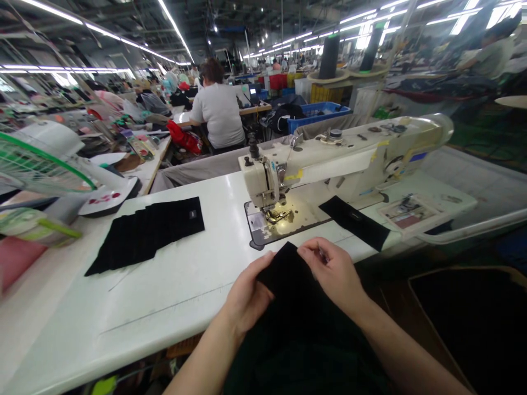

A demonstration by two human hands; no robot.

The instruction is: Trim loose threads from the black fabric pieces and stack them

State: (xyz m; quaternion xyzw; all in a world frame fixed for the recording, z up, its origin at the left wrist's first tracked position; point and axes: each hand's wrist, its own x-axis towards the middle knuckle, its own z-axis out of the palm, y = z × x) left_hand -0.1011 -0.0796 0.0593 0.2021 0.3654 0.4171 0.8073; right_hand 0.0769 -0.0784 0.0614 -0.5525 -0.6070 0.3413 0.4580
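Note:
A piece of black fabric is held up between my hands, in front of the table's near edge. My left hand grips its left edge with the thumb on top. At its upper right corner my right hand pinches the cloth; a small metallic thing shows among those fingers, too small to name. Just beyond my hands stands a white sewing machine, its needle area lit. To its right lies another black fabric piece with a small label. A fanned stack of black fabric pieces rests on the left.
The white tabletop spreads to the left. A fan and a green-and-white container stand at the far left. Behind the machine are a blue crate, thread cones and a seated person in a grey top.

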